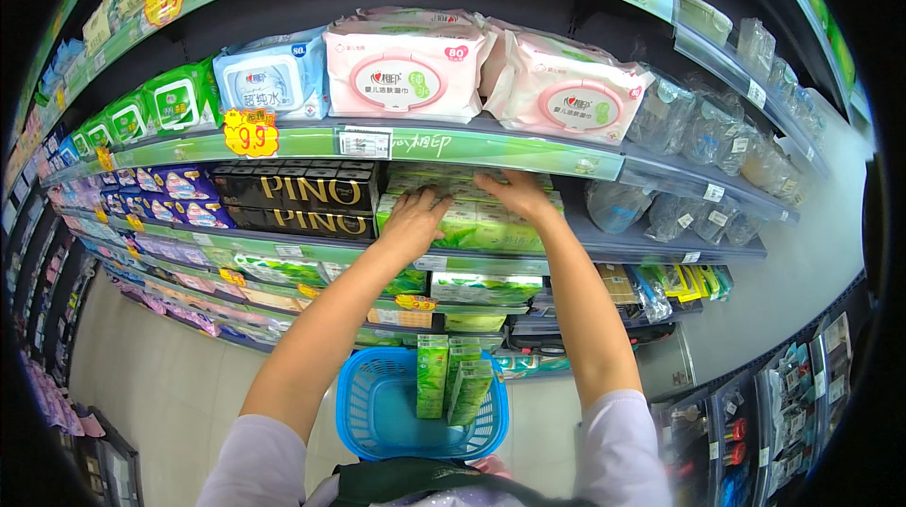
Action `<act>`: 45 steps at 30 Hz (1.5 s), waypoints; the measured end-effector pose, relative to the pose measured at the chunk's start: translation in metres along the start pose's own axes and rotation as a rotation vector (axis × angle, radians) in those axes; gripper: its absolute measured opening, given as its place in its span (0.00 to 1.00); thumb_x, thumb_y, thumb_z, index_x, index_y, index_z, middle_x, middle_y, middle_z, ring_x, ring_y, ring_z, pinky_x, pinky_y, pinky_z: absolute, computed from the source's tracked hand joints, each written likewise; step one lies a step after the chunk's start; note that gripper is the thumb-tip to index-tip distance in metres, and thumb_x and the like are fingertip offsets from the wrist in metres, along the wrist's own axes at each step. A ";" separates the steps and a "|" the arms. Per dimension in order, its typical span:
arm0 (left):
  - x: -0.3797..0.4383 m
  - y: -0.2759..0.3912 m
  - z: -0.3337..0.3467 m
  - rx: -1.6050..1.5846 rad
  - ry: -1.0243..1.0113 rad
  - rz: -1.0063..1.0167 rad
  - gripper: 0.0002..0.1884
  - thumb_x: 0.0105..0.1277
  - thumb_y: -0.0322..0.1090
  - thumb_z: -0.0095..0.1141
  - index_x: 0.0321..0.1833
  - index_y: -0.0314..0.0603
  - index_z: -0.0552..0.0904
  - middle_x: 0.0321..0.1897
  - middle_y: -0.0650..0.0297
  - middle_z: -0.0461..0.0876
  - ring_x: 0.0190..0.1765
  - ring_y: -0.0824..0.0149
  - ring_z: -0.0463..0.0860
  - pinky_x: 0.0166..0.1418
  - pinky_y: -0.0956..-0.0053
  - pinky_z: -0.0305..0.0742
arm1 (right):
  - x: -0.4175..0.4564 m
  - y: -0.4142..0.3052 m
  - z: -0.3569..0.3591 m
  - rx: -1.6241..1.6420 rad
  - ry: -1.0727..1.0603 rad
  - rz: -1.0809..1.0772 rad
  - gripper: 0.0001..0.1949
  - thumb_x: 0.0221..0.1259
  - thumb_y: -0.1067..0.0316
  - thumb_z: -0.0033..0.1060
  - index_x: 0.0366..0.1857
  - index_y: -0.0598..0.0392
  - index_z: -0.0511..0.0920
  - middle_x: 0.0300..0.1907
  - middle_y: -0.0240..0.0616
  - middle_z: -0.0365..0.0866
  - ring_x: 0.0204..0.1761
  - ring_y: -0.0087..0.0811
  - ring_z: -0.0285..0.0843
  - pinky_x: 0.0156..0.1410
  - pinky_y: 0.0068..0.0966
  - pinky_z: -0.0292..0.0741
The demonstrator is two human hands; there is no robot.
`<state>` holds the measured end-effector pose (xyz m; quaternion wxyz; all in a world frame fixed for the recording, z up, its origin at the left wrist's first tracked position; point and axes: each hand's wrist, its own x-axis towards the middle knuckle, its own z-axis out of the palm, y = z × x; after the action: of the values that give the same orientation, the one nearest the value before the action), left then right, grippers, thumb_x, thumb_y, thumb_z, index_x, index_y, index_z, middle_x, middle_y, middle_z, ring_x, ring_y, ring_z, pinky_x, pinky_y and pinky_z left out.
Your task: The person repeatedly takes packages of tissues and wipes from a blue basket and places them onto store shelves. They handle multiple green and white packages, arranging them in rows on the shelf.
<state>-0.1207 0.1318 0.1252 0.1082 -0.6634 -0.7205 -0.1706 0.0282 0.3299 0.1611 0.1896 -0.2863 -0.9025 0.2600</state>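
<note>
Both hands reach onto a shelf below the wet wipes. My left hand rests with fingers apart on the front left of green tissue packs. Further right, my right hand lies over the top of the same packs, its fingertips partly beneath the shelf edge above. Whether either hand grips a pack is not plain. Black tissue packs are stacked just left of the green ones. Below my forearms stands a blue plastic basket, with several green packs upright in its right half.
Pink wet-wipe packs and a blue pack stand on the shelf above, behind a green price rail. Plastic-wrapped containers sit to the right. A rack of small hanging goods is at the lower right.
</note>
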 end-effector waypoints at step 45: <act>-0.204 0.126 0.155 -0.362 -0.517 0.119 0.32 0.47 0.40 0.77 0.58 0.42 0.81 0.47 0.59 0.80 0.56 0.54 0.78 0.56 0.59 0.76 | -0.387 0.107 0.270 0.659 -0.310 0.572 0.40 0.51 0.73 0.68 0.74 0.56 0.64 0.73 0.47 0.68 0.73 0.47 0.65 0.77 0.36 0.64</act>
<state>0.0349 0.0128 -0.0826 -0.1883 -0.7343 -0.6419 -0.1152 0.2357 0.0692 -0.1895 0.0539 -0.4061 -0.6741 0.6146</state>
